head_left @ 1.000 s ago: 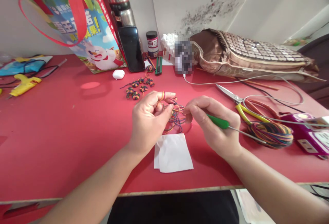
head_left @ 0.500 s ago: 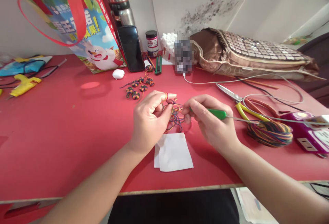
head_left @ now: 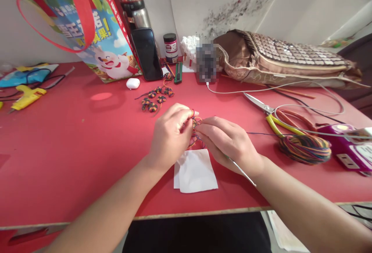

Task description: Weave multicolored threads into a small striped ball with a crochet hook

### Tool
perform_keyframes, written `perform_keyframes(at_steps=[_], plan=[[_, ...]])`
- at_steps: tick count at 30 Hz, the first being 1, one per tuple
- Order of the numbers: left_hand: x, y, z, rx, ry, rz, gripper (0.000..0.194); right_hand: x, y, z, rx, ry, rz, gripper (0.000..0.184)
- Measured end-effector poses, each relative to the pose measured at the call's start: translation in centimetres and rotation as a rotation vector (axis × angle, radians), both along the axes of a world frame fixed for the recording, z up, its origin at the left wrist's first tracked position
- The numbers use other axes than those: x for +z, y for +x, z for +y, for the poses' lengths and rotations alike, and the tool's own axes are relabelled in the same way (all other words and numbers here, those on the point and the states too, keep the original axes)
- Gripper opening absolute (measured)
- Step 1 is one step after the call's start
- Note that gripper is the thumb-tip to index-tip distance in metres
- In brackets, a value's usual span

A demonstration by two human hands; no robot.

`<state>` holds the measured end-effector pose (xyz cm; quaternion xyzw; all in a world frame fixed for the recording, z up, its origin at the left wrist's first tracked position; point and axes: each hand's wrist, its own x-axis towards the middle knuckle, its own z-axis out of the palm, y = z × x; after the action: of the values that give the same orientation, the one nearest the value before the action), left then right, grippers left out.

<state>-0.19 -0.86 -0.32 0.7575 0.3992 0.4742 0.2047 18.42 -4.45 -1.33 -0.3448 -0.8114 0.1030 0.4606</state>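
Observation:
My left hand (head_left: 173, 132) is closed, pinching multicoloured yarn (head_left: 197, 120), with a loop round its index finger. Touching the same yarn, the fingertips of my right hand (head_left: 231, 140) are pressed together close to the left thumb. A crochet hook (head_left: 243, 172) is tucked in my right palm; its metal shaft sticks out toward the lower right and most of its green handle is hidden. Loose strands lie tangled under both hands. Just below them sits a folded white tissue (head_left: 198, 172). The small piece between my fingertips is mostly covered.
Small crocheted flowers (head_left: 152, 107) lie behind my left hand. To the right are scissors (head_left: 266, 109), a yarn bundle (head_left: 304, 149) and a purple power socket (head_left: 345, 148). A phone (head_left: 147, 54), earbud case (head_left: 133, 83) and brown bag (head_left: 279, 61) stand behind. A glue gun (head_left: 27, 97) lies left.
My right hand has moved left to meet the left fingertips. The crochet hook has swung round in it, its shaft now toward the lower right and its green handle mostly covered.

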Motion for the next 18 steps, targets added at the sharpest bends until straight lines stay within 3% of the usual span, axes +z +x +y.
perform_keyframes(at_steps=[3, 5, 9, 11, 18], plan=[[-0.3, -0.1, 0.1, -0.037, 0.092, 0.065, 0.019, 0.1, -0.6, -0.2, -0.039, -0.184, 0.287, 0.015], [-0.4, -0.2, 0.1, -0.011, 0.113, 0.064, 0.021, 0.0, -1.2, -0.2, -0.072, -0.433, 0.564, 0.017], [-0.3, 0.1, -0.3, -0.007, 0.149, 0.041, 0.027, -0.3, -2.0, 0.3, 0.042, -0.853, 0.987, 0.029], [-0.2, 0.4, -0.5, -0.023, 0.135, 0.008, 0.026, -0.4, -2.2, 0.5, 0.095, -0.899, 1.043, 0.032], [0.7, 0.7, -1.0, -0.018, -0.077, -0.148, 0.025, -0.1, -2.2, 0.0, 0.069, -0.738, 0.973, 0.030]])
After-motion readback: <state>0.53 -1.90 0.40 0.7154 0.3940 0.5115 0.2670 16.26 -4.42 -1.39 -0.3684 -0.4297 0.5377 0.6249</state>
